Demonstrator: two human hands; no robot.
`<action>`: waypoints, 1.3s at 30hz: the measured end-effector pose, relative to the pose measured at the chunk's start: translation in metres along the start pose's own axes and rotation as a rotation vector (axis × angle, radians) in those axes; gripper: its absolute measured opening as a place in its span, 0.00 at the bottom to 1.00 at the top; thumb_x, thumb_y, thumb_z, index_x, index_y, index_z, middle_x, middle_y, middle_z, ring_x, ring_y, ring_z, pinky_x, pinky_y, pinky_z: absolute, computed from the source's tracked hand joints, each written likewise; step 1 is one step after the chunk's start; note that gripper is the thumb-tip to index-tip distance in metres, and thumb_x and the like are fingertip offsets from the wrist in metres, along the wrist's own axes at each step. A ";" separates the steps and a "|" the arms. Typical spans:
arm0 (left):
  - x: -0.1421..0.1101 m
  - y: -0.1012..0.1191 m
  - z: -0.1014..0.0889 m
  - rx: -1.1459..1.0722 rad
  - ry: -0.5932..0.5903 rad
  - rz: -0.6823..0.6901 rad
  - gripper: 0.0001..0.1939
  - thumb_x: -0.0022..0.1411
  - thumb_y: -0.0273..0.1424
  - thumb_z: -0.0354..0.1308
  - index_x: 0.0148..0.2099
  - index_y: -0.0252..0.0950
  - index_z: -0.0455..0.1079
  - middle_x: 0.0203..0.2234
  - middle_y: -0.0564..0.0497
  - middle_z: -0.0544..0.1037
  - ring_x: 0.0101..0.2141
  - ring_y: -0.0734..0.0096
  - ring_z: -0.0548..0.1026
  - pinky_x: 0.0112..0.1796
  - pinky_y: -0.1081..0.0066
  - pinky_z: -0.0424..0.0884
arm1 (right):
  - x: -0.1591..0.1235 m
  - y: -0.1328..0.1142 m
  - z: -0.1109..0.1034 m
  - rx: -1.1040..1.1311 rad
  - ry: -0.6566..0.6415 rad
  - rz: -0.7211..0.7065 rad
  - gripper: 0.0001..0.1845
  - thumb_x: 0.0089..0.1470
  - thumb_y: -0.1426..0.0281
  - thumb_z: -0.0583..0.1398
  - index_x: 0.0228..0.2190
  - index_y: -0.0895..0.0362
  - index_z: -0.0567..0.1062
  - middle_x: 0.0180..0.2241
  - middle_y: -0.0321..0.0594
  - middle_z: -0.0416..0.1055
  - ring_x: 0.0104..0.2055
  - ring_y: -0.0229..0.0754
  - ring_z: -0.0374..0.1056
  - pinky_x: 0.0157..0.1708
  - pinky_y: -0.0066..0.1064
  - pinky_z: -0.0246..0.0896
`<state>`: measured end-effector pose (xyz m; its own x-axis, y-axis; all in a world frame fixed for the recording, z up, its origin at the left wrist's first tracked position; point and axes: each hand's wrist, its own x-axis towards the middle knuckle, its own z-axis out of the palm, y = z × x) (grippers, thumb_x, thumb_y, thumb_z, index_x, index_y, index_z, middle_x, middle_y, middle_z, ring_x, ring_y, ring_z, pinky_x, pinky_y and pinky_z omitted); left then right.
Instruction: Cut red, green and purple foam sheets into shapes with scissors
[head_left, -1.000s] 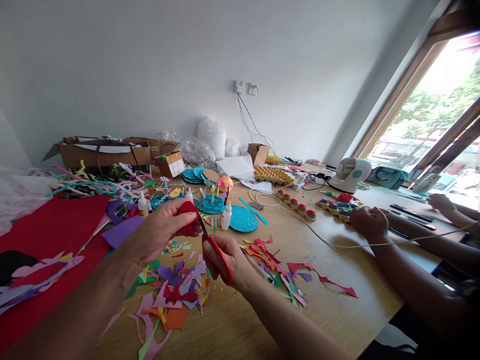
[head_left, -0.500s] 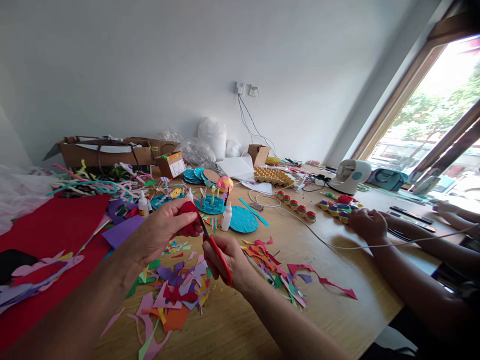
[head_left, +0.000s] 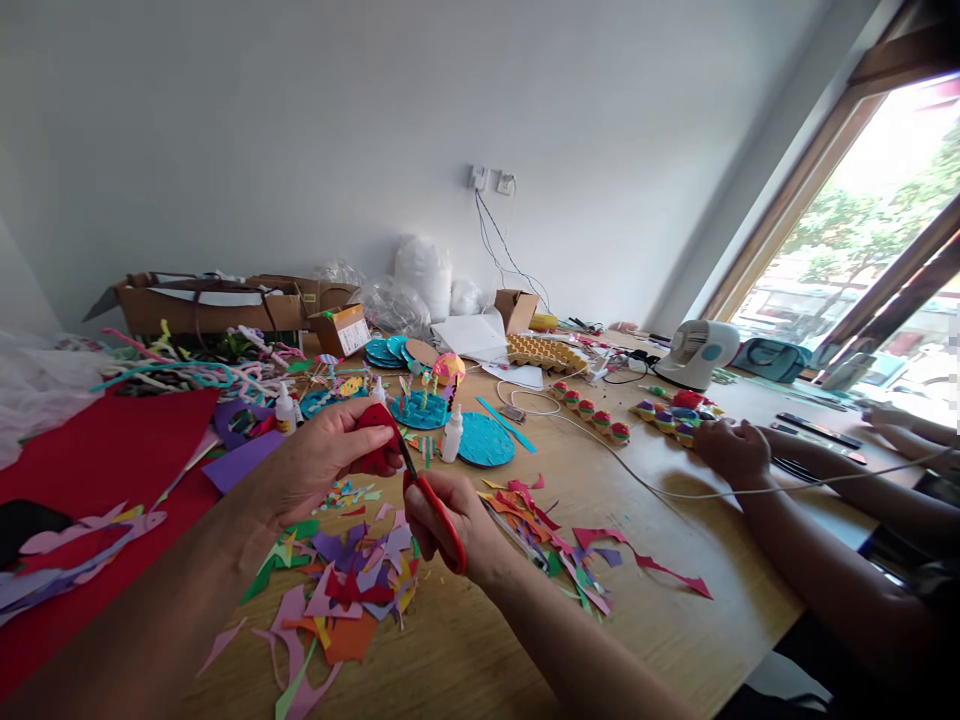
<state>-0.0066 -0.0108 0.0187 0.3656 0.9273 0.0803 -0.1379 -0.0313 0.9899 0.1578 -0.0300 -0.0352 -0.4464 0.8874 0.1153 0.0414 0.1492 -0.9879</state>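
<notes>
My left hand pinches a small piece of dark red paper above the table. In my right hand is a pair of scissors with red handles. Its dark blades point up and to the left, against the right edge of the red paper; how far they are apart is too small to tell. Below both hands lies a heap of paper scraps in pink, purple, orange and green. Just beyond them stand a white glue bottle and a blue round disc.
Large red sheets cover the left side, near pipe cleaners. Egg-carton strips and a white cable lie to the right. Another person's hands rest at the right, near a white machine. More scraps lie beside my right hand.
Almost nothing differs. My hands keep the same hold on the red paper and the scissors, and the view has shifted very slightly.
</notes>
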 end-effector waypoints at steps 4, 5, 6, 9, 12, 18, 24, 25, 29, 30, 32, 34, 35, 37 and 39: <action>0.000 -0.001 -0.002 0.020 -0.019 -0.010 0.04 0.53 0.30 0.59 0.28 0.36 0.68 0.22 0.56 0.75 0.25 0.77 0.72 0.31 0.76 0.69 | 0.000 -0.001 -0.001 0.012 -0.009 -0.005 0.21 0.50 0.57 0.57 0.17 0.57 0.60 0.11 0.28 0.57 0.12 0.27 0.51 0.12 0.20 0.45; 0.000 -0.001 -0.002 0.026 -0.023 -0.012 0.05 0.53 0.30 0.59 0.28 0.36 0.68 0.22 0.56 0.75 0.25 0.77 0.72 0.31 0.76 0.70 | 0.000 -0.001 -0.001 0.016 -0.010 -0.004 0.21 0.50 0.57 0.57 0.17 0.57 0.60 0.11 0.28 0.57 0.12 0.27 0.51 0.12 0.20 0.44; 0.000 -0.001 -0.002 0.032 -0.026 -0.014 0.05 0.53 0.30 0.59 0.27 0.36 0.68 0.22 0.56 0.75 0.25 0.77 0.72 0.31 0.76 0.70 | 0.000 -0.001 -0.001 0.019 -0.011 -0.001 0.21 0.50 0.57 0.58 0.17 0.57 0.59 0.11 0.28 0.57 0.12 0.27 0.51 0.12 0.20 0.44; 0.000 -0.001 -0.003 0.038 -0.032 -0.016 0.04 0.53 0.30 0.58 0.28 0.35 0.67 0.22 0.56 0.75 0.25 0.77 0.72 0.30 0.76 0.69 | 0.000 -0.003 0.000 0.028 -0.006 0.014 0.21 0.49 0.57 0.58 0.16 0.57 0.59 0.11 0.27 0.56 0.12 0.27 0.50 0.12 0.20 0.44; -0.001 -0.001 -0.003 0.040 -0.029 -0.021 0.04 0.53 0.29 0.59 0.28 0.35 0.67 0.22 0.56 0.75 0.25 0.77 0.72 0.30 0.76 0.69 | 0.000 -0.004 0.001 0.047 -0.001 0.023 0.22 0.48 0.56 0.58 0.16 0.57 0.60 0.10 0.27 0.55 0.11 0.27 0.49 0.11 0.20 0.43; 0.000 -0.001 -0.004 0.041 -0.028 -0.036 0.04 0.52 0.30 0.60 0.28 0.35 0.68 0.22 0.56 0.75 0.25 0.78 0.73 0.31 0.76 0.70 | 0.000 -0.003 0.000 0.052 -0.017 0.012 0.21 0.49 0.57 0.58 0.17 0.57 0.60 0.11 0.27 0.55 0.11 0.27 0.50 0.11 0.19 0.43; 0.000 0.001 -0.008 0.059 -0.043 -0.066 0.04 0.52 0.30 0.60 0.29 0.35 0.69 0.24 0.56 0.75 0.27 0.77 0.74 0.33 0.75 0.70 | 0.000 0.000 0.000 -0.010 -0.018 0.000 0.20 0.51 0.59 0.58 0.17 0.57 0.59 0.12 0.27 0.54 0.12 0.27 0.51 0.11 0.18 0.45; -0.001 0.001 -0.009 0.063 -0.048 -0.069 0.04 0.53 0.30 0.60 0.29 0.35 0.69 0.24 0.55 0.75 0.28 0.76 0.74 0.34 0.75 0.70 | 0.000 0.001 0.000 -0.023 -0.017 -0.005 0.19 0.51 0.60 0.58 0.17 0.57 0.59 0.12 0.27 0.54 0.12 0.27 0.52 0.11 0.18 0.45; -0.001 0.002 -0.011 0.079 -0.062 -0.077 0.04 0.54 0.30 0.59 0.30 0.36 0.70 0.25 0.55 0.76 0.28 0.77 0.74 0.33 0.76 0.70 | 0.001 0.002 -0.001 -0.056 -0.002 -0.016 0.19 0.51 0.61 0.58 0.17 0.57 0.59 0.13 0.27 0.55 0.13 0.27 0.52 0.12 0.18 0.46; -0.001 0.002 -0.011 0.082 -0.064 -0.077 0.03 0.55 0.30 0.58 0.30 0.36 0.70 0.25 0.55 0.76 0.29 0.77 0.74 0.33 0.77 0.70 | 0.001 0.002 -0.001 -0.062 0.001 -0.017 0.19 0.51 0.61 0.58 0.17 0.57 0.59 0.13 0.27 0.55 0.13 0.27 0.52 0.12 0.18 0.45; -0.002 0.003 -0.010 0.088 -0.065 -0.075 0.03 0.55 0.31 0.58 0.30 0.36 0.70 0.26 0.55 0.76 0.29 0.77 0.74 0.33 0.77 0.70 | 0.001 0.002 -0.001 -0.072 0.007 -0.017 0.19 0.51 0.61 0.58 0.17 0.57 0.59 0.13 0.27 0.55 0.13 0.27 0.52 0.12 0.18 0.45; -0.002 0.003 -0.010 0.095 -0.066 -0.071 0.04 0.55 0.30 0.58 0.30 0.36 0.70 0.25 0.55 0.76 0.29 0.77 0.74 0.32 0.78 0.70 | 0.001 0.001 -0.001 -0.074 0.009 -0.014 0.19 0.50 0.61 0.58 0.17 0.57 0.59 0.13 0.27 0.55 0.13 0.27 0.52 0.12 0.18 0.45; -0.002 0.004 -0.010 0.098 -0.069 -0.070 0.04 0.55 0.30 0.58 0.30 0.36 0.70 0.25 0.55 0.76 0.29 0.77 0.74 0.32 0.78 0.70 | 0.001 0.001 -0.001 -0.071 0.006 -0.012 0.19 0.50 0.61 0.58 0.17 0.57 0.59 0.13 0.27 0.55 0.13 0.28 0.52 0.12 0.18 0.45; -0.003 0.005 -0.010 0.102 -0.080 -0.070 0.04 0.56 0.31 0.58 0.30 0.36 0.70 0.25 0.55 0.76 0.29 0.77 0.74 0.33 0.78 0.70 | 0.000 0.001 -0.001 -0.062 -0.006 -0.006 0.18 0.50 0.61 0.58 0.18 0.57 0.60 0.13 0.27 0.56 0.13 0.28 0.52 0.12 0.18 0.46; -0.003 0.005 -0.010 0.108 -0.099 -0.070 0.04 0.56 0.31 0.57 0.30 0.36 0.70 0.25 0.55 0.77 0.29 0.77 0.74 0.33 0.78 0.70 | 0.000 0.001 -0.002 -0.056 -0.016 0.001 0.18 0.51 0.61 0.58 0.18 0.58 0.60 0.13 0.27 0.56 0.13 0.27 0.52 0.13 0.19 0.46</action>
<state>-0.0175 -0.0099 0.0221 0.4603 0.8876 0.0162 -0.0113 -0.0124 0.9999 0.1593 -0.0294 -0.0360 -0.4607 0.8804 0.1123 0.0916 0.1730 -0.9806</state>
